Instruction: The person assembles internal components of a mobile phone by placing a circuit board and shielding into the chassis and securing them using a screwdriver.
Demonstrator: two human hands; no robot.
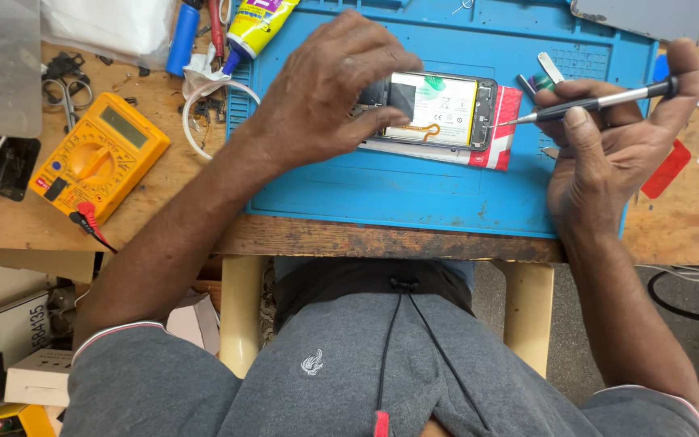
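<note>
1. The phone lies back-off on the blue mat, near the mat's middle, long side across the person's view. Its white battery with a small green mark and an orange loop printed on it faces up; the frame around it is dark.
2. Under the phone sits a red-and-white packet, flat, poking out at the right end and along the near edge. It seems to serve as a pad that lifts the phone off the mat.
3. The left hand arches over the phone's left end, fingertips pressed down on it, probably to keep it from sliding under the tool.
4. The right hand is closed around a screwdriver, thumb on top of the shaft, the handle end resting against the raised forefinger. The tip points left and meets the phone's right edge; the low, nearly level hold likely suits fine work at the frame.
5. Just beyond the tip lie a few small tools, one white, one green.
6. On the wood to the left sits a yellow meter with a red plug at its near corner.
7. At the far edge: a yellow glue tube with a purple label, nozzle towards a white ring, and a blue cylinder.
8. A red card shows right of the mat.
</note>
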